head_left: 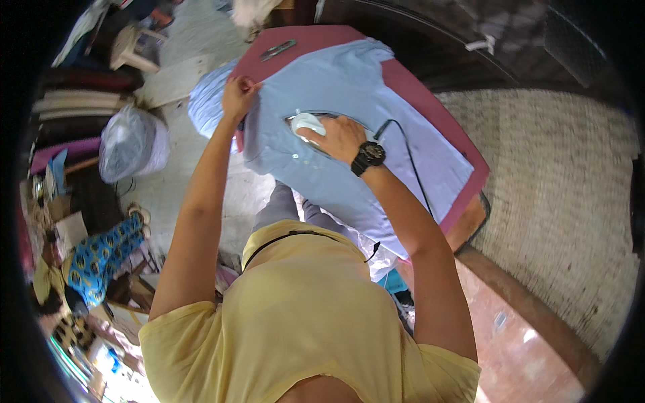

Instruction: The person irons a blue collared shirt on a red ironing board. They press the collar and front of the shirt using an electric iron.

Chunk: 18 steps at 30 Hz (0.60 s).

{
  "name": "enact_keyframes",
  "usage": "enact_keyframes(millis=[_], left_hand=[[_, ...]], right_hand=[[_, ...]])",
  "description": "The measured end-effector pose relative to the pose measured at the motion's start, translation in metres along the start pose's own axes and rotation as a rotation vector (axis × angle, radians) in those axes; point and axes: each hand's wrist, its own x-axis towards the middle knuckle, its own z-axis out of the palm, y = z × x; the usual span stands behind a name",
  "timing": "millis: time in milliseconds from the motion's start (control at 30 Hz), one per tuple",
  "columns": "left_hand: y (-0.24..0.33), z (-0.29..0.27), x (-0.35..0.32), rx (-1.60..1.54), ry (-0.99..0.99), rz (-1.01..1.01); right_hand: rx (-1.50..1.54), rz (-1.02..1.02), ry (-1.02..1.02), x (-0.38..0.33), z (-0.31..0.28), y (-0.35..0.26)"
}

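Note:
A light blue garment (322,80) lies spread over an ironing board (322,35) with a dark pink cover. On the cloth, near its middle, rests an iron (306,123) with a white body, its soleplate against the fabric. My right hand (344,137), a black watch on its wrist, is wrapped round the iron's handle. At the board's left edge, my left hand (240,98) pinches the border of the garment, fingers curled. More of the bluish cloth (209,101) hangs down beside that hand. From the iron's rear a black cord (411,158) runs toward the near right.
A small dark metallic object (277,50) lies on the board's far left corner. Left on the floor are a plastic-bagged bundle (131,144), a pale stool (136,50) and clutter. A person in blue patterned clothing (104,258) is at lower left. A woven mat (551,195) lies right.

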Motion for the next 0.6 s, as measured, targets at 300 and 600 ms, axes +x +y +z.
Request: enact_keyframes(millis=[300,600], left_hand=[[0.009,0.014,0.010,0.150,0.060,0.033],[-0.043,0.012,0.043,0.262,-0.150,0.051]], right_hand=[[-0.489,0.165,0.270,-0.164,-0.024,0.267],[-0.584,0.181,0.307,-0.283,-0.052,0.309]])
